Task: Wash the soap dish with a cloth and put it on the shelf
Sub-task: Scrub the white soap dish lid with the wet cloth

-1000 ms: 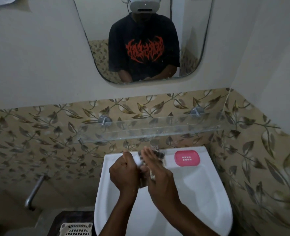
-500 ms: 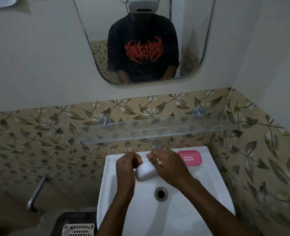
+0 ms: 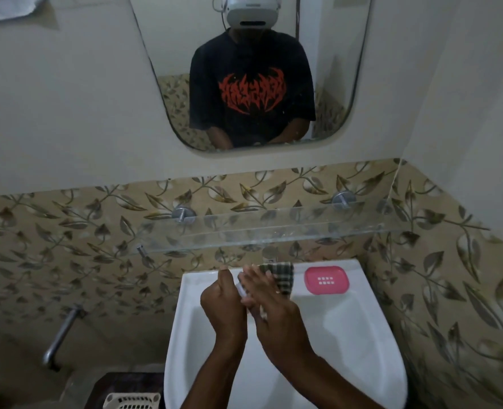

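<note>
The two hands were pressed together over the sink point(image 3: 347, 335), so drips would fall into the basin. The left hand point(image 3: 222, 302) gripped the white soap dish point(image 3: 242, 290), only a sliver showing between the palms. The right hand point(image 3: 276, 308) pressed the checked cloth point(image 3: 281, 277) against it, the cloth's loose end hanging past the fingertips. Blur hid whether those fingers curled round the cloth. A pink tray point(image 3: 326, 280) lay just right of the hands. The glass shelf point(image 3: 273, 233) waited just above them.
</note>
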